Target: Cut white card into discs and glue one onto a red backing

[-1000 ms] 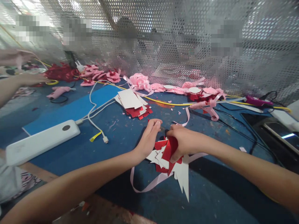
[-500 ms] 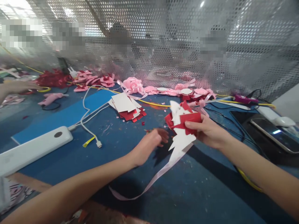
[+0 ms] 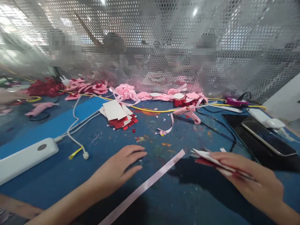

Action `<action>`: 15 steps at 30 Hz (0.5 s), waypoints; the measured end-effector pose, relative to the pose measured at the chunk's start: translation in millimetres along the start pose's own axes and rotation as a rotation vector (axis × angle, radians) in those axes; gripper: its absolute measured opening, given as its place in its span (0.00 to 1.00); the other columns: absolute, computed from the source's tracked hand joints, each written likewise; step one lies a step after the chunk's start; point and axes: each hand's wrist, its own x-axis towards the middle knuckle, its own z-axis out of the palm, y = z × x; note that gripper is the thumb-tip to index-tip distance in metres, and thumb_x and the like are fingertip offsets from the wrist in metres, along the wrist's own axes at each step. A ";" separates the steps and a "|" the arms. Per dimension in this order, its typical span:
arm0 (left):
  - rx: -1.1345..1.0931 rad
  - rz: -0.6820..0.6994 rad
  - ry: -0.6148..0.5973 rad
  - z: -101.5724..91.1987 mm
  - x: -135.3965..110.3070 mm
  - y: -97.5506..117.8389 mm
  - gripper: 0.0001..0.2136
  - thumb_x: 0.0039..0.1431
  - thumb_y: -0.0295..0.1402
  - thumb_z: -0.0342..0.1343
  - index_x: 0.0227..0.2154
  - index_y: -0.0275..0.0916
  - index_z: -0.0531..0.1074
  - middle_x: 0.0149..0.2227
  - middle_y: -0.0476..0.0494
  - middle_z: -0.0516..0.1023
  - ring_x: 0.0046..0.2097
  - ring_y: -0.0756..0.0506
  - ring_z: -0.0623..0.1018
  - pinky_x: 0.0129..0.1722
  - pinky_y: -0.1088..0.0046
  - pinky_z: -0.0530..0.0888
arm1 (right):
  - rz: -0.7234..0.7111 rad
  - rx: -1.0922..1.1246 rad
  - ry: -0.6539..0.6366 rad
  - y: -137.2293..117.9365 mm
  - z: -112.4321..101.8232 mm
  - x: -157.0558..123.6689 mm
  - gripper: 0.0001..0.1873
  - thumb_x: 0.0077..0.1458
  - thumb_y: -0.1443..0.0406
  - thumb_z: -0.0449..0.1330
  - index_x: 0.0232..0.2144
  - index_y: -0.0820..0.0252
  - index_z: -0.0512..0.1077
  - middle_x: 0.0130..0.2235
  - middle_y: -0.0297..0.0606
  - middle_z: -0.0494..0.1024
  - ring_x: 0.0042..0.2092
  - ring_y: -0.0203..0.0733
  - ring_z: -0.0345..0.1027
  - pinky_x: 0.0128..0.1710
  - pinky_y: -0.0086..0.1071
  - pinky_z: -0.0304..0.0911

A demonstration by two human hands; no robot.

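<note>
My right hand (image 3: 253,178) grips a sheaf of red and white card pieces (image 3: 211,158), seen nearly edge-on above the table. My left hand (image 3: 122,165) is open and holds nothing, its fingers stretched towards the right. Between the two hands runs a pale pink ribbon (image 3: 150,182), slanting down to the bottom edge of the view. Further off, beyond my left hand, a pile of white and red cards (image 3: 117,113) lies on the blue table (image 3: 185,200).
A pink glue gun (image 3: 188,113) lies beyond the hands. Cables and a phone (image 3: 268,138) are at right, a white power strip (image 3: 28,159) at left. Pink ribbon bundles (image 3: 126,92) line the perforated metal screen (image 3: 154,53). Another person's hand (image 3: 11,97) shows at far left.
My right hand has moved right and nearer with the cards, uncovering the glue gun. My left hand has drawn back left and spread its fingers. The ribbon now lies straighter.
</note>
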 end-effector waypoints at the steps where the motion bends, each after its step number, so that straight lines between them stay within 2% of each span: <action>1: -0.015 -0.034 -0.001 -3.9 -4.4 -7.3 0.17 0.58 0.38 0.52 0.51 0.51 0.68 0.56 0.45 0.67 0.57 0.42 0.66 0.57 0.61 0.62 | -0.123 0.018 -0.084 2.6 -3.2 -5.4 0.20 0.51 0.71 0.56 0.43 0.39 0.71 0.42 0.32 0.78 0.45 0.44 0.72 0.44 0.37 0.68; 3: -0.049 -0.064 -0.015 -7.3 -12.4 -20.2 0.20 0.54 0.41 0.56 0.51 0.52 0.68 0.56 0.45 0.66 0.57 0.40 0.66 0.56 0.60 0.64 | -0.311 -0.020 -0.233 9.0 -10.0 -10.6 0.28 0.50 0.75 0.55 0.50 0.42 0.67 0.47 0.36 0.76 0.50 0.44 0.69 0.46 0.37 0.68; 6: -0.063 -0.068 0.008 -3.2 -19.2 -29.5 0.19 0.52 0.42 0.58 0.48 0.49 0.70 0.55 0.43 0.67 0.58 0.40 0.64 0.57 0.59 0.63 | -0.547 -0.135 -0.369 17.5 -15.5 -8.9 0.26 0.50 0.74 0.57 0.52 0.54 0.66 0.49 0.44 0.74 0.53 0.45 0.66 0.47 0.35 0.68; 8: -0.048 -0.078 0.038 2.5 -18.3 -28.0 0.19 0.51 0.42 0.59 0.48 0.48 0.71 0.55 0.43 0.67 0.59 0.40 0.63 0.58 0.58 0.62 | -0.629 -0.159 -0.370 19.6 -13.4 -6.2 0.20 0.53 0.71 0.56 0.49 0.58 0.67 0.48 0.46 0.75 0.53 0.44 0.66 0.48 0.34 0.69; 11: -0.020 -0.092 0.072 11.6 -8.7 -20.4 0.19 0.51 0.41 0.60 0.47 0.48 0.72 0.53 0.43 0.68 0.57 0.40 0.64 0.57 0.59 0.62 | -0.663 -0.165 -0.318 16.6 -5.3 -4.7 0.14 0.56 0.71 0.54 0.45 0.61 0.68 0.44 0.46 0.77 0.52 0.42 0.67 0.48 0.32 0.68; 15: -0.043 -0.001 0.122 19.4 10.3 -16.6 0.07 0.53 0.38 0.59 0.34 0.47 0.78 0.45 0.45 0.73 0.53 0.42 0.68 0.54 0.64 0.65 | -0.669 -0.148 -0.268 10.6 2.0 -6.8 0.12 0.57 0.71 0.53 0.44 0.64 0.69 0.42 0.48 0.77 0.50 0.42 0.69 0.49 0.31 0.68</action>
